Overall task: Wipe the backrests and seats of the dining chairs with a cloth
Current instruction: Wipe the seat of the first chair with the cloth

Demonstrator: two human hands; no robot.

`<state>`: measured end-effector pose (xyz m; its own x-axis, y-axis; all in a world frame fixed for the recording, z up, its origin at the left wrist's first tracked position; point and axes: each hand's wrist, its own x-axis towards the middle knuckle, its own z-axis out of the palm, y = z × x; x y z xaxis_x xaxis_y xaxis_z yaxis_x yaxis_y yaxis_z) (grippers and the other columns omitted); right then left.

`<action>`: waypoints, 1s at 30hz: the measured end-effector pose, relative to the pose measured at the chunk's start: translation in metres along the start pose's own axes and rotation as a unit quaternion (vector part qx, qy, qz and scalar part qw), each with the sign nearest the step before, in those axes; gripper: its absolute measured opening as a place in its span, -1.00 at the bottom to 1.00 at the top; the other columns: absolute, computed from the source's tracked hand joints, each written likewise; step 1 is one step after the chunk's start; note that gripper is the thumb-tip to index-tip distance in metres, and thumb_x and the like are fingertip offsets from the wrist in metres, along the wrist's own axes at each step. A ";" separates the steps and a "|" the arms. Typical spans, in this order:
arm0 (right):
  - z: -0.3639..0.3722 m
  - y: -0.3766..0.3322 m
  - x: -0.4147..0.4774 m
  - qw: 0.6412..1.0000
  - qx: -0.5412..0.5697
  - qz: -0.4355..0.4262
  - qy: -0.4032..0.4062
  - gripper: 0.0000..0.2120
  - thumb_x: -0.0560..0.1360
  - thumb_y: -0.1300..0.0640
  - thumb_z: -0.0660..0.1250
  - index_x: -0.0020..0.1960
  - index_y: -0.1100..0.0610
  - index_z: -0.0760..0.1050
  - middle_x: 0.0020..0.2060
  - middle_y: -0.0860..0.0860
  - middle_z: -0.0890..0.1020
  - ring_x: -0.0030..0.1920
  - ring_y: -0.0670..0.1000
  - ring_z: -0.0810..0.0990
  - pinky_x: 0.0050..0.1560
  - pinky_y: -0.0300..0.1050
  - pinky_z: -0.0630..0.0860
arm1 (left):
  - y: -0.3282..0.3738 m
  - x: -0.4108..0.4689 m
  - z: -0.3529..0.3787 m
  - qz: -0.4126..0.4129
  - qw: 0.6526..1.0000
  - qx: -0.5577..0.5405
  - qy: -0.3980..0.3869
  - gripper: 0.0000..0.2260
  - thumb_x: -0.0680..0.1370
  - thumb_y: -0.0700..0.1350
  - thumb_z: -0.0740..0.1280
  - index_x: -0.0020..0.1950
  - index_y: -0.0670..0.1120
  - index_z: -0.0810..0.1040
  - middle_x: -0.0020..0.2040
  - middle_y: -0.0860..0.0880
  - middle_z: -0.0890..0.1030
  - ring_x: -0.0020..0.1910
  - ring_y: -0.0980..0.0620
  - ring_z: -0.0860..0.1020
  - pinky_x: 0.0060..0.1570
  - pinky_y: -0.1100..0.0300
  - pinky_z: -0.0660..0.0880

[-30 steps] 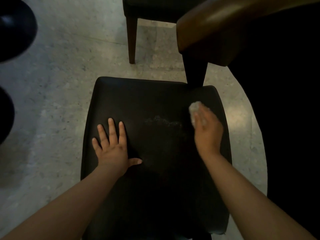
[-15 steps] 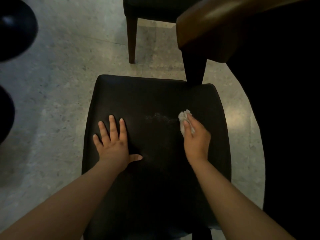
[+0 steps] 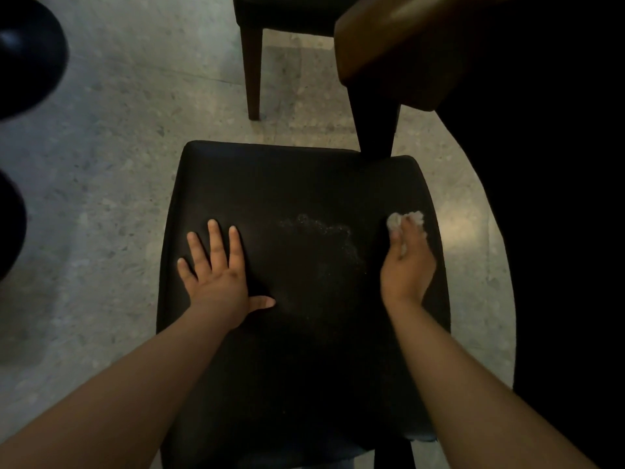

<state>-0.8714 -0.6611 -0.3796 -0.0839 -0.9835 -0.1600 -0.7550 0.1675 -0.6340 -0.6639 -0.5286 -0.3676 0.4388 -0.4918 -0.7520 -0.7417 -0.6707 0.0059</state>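
The black seat (image 3: 304, 184) lies bare across its middle and far half. That open stretch runs between the left hand (image 3: 216, 275), flat near the left edge, and the right hand (image 3: 406, 269), which holds a wadded cloth (image 3: 404, 221) down close to the right edge. At the far right corner a dark leg (image 3: 375, 130) stands just behind the seat, and a rounded brown wooden corner (image 3: 389, 52) overhangs it, closing that side from above. A dark mass (image 3: 558, 231) runs near the seat's right side. Beyond the far edge, speckled floor (image 3: 118, 164) lies open up to another chair's leg (image 3: 253, 72). Leftward the floor stays open out to two dark round shapes (image 3: 27, 52).
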 end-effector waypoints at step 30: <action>-0.015 0.004 0.036 0.999 0.035 -0.022 0.006 -0.67 0.64 0.08 0.18 0.38 0.11 0.44 0.28 0.05 0.55 0.28 -0.02 0.50 0.16 -0.36 0.34 | -0.002 0.003 0.003 0.000 1.000 -0.002 0.006 0.27 0.27 0.44 0.39 0.32 0.01 -0.65 0.37 -0.12 -0.64 0.41 -0.29 -0.51 0.41 -0.30 -0.25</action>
<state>-0.8873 -0.6969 -0.3769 -0.0609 -0.9906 -0.1222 -0.7103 0.1290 -0.6920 -0.6630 -0.5269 -0.3719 0.4443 -0.4987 -0.7442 -0.7400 -0.6726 0.0090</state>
